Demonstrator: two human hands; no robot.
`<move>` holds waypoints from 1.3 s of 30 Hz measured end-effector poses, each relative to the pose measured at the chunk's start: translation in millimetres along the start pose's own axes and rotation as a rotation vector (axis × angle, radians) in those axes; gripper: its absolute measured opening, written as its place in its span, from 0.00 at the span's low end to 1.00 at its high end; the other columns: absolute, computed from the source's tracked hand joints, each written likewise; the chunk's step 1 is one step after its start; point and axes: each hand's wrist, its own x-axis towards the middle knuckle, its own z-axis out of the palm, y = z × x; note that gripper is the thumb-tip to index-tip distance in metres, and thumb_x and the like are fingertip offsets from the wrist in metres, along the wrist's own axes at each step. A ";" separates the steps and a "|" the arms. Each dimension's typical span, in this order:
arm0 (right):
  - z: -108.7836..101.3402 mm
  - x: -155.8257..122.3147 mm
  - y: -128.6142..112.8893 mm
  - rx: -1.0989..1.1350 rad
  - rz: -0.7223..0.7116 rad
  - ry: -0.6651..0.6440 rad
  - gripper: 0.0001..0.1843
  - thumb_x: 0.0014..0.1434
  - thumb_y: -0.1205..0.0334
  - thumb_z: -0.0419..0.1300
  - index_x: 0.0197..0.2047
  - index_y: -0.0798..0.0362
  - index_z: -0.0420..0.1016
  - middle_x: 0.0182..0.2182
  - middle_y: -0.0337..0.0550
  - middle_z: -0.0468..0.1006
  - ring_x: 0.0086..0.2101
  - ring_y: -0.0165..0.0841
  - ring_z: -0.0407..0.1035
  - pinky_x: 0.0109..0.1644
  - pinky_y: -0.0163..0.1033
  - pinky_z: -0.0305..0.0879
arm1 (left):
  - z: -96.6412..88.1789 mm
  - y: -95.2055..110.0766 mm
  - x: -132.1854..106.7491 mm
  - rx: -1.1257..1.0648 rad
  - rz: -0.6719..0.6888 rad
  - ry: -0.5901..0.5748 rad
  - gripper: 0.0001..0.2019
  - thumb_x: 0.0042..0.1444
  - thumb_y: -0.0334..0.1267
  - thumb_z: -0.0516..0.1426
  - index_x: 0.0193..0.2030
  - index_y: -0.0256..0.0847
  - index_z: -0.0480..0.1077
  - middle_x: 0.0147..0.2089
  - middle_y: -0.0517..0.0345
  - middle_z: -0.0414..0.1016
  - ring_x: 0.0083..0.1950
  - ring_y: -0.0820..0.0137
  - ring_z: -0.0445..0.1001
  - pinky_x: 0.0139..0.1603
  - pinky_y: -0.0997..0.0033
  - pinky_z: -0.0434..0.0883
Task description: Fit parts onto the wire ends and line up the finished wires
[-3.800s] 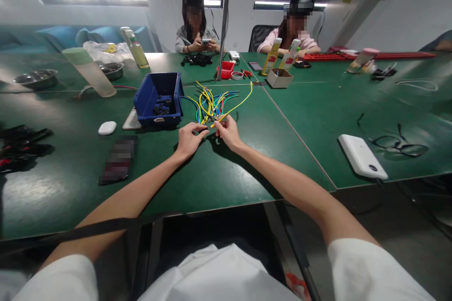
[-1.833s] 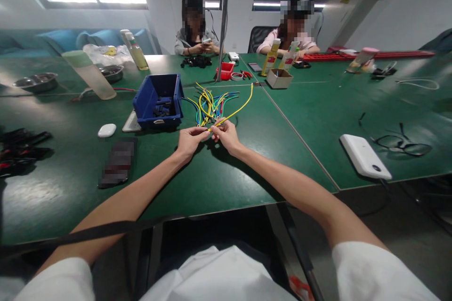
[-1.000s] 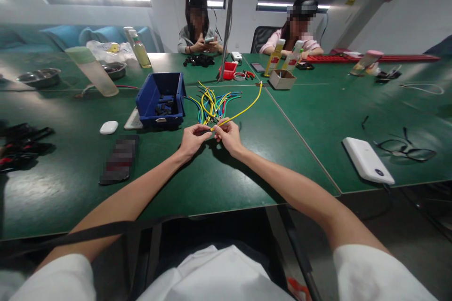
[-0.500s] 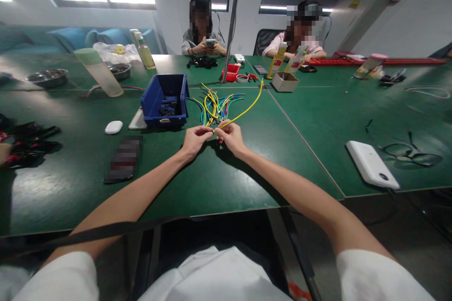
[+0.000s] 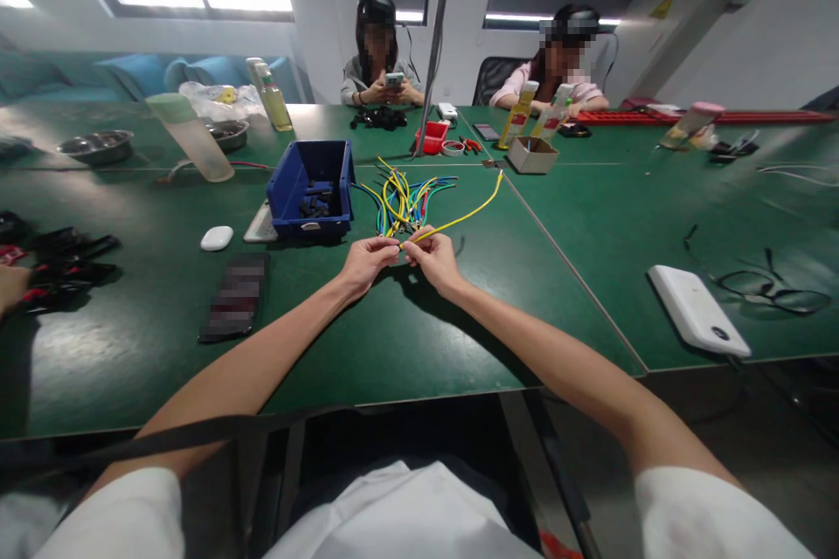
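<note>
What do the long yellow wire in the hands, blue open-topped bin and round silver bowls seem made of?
Yellow wire: likely smooth, flexible plastic outside, given its gentle curve; core hidden.
Blue bin: probably semi-gloss moulded plastic, uniformly coloured.
Silver bowls: apparently polished metal, judging by reflections.

Yellow wire, near end hidden in right hand, dark piece at left hand, too small to identify, black-and-red items toward left side of tabletop, blurred, another person's hand beside them, cut off by picture edge.

Left grip and right grip pinch side by side.
</note>
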 end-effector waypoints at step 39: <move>-5.8 6.0 2.4 0.221 0.185 -0.087 0.16 0.41 0.54 0.73 0.30 0.56 0.78 0.23 0.39 0.77 0.24 0.27 0.69 0.30 0.33 0.66 | -2.2 3.4 -4.5 0.414 0.314 -0.007 0.11 0.44 0.42 0.66 0.33 0.38 0.80 0.33 0.52 0.80 0.33 0.67 0.75 0.39 0.68 0.71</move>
